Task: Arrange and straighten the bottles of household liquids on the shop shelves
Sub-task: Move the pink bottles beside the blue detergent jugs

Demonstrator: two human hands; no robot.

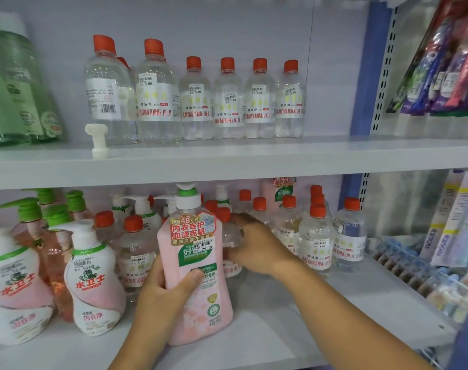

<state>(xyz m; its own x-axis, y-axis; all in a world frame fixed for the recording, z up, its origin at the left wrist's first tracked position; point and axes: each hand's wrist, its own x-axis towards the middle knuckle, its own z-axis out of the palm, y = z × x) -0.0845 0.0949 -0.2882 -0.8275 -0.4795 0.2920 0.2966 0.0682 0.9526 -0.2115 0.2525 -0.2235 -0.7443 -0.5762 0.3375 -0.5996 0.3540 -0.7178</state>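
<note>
Two hands at work on the lower grey shelf [294, 324]. Left hand [161, 295]: fingers and thumb wrapped round the tall pink pump bottle with a green-and-white label [195, 265], held upright at the front. Right hand [257, 244]: fingers curled over a clear red-capped bottle [231, 236] just behind it. Upper shelf row of clear red-capped bottles [227, 100] looks mostly straight; one shows its back label. Lower shelf seems unsorted, types mixed. Blue upright [366, 68] alongside; hanging packets [441, 65] beyond.

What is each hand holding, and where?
Left hand grips the pink pump bottle around its lower body; right hand holds a clear red-capped bottle around its upper body.
</note>
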